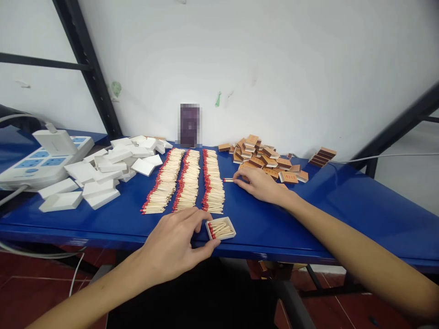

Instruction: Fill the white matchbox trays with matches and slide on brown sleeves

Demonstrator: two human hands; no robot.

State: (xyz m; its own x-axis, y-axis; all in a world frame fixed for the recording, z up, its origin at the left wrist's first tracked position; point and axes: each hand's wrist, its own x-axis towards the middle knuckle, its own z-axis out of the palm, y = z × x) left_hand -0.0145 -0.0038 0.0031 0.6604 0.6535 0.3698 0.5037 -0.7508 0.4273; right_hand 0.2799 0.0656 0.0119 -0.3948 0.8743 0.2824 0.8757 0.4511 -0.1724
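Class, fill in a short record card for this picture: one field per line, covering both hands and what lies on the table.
middle: three rows of matches, red heads leftward
left hand: grips tray of matches at near edge of blue table
right hand: pinches single match right of the rows
left side: heap of white trays, power strip
right side: heap of brown matchbox sleeves

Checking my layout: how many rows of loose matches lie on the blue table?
3, side by side mid-table: left row, middle row, right row. Separately, one stray match by the right hand; left hand holds a filled tray. None seem hidden.
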